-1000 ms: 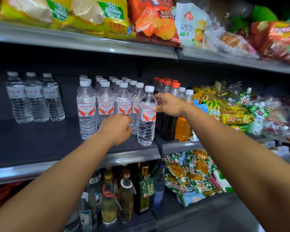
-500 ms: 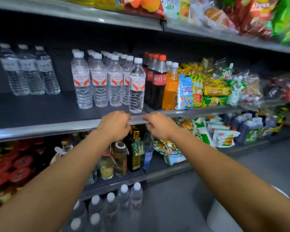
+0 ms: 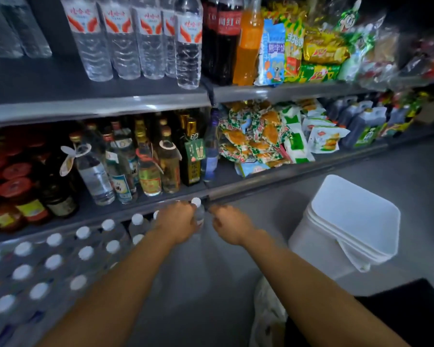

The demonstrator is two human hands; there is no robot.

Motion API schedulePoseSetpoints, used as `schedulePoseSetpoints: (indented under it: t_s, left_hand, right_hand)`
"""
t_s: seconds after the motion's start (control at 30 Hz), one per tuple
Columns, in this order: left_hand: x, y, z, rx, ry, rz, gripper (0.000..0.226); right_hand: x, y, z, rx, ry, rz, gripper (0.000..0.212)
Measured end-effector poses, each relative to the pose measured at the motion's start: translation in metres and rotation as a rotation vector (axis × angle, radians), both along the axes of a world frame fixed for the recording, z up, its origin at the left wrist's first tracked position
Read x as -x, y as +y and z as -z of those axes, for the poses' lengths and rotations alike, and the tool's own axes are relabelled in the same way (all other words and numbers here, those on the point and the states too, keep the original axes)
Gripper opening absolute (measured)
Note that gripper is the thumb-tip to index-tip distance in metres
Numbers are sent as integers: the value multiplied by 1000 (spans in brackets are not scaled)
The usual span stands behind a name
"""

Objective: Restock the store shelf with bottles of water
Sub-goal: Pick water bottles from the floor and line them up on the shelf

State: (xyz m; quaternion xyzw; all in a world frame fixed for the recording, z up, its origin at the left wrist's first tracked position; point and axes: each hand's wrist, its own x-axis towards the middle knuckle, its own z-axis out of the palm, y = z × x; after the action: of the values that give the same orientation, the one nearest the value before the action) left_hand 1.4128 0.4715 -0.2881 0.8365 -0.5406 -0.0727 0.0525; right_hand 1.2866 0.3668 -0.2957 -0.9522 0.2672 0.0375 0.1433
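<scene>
Both hands have dropped from the shelf edge to the floor pack of water bottles, where the left hand seemingly curls round an end bottle while the right hand hovers loosely curled and empty, and a grip low on the neck should lift the bottle cleanly toward the water shelf.

White lidded bucket on floor; snack packets shelved beside liquor bottles.
</scene>
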Motion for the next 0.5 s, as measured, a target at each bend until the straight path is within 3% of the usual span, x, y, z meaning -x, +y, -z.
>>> schedulePoseSetpoints:
  t_s: [0.2,0.5]
  left_hand:
    - [16,4,71,-67,181,-44,27]
    - [9,-11,150,-167,284,-101,28]
  right_hand:
    - [12,-1,62,-167,13,85,34]
    - [-31,-32,113,-272,-28,150,47]
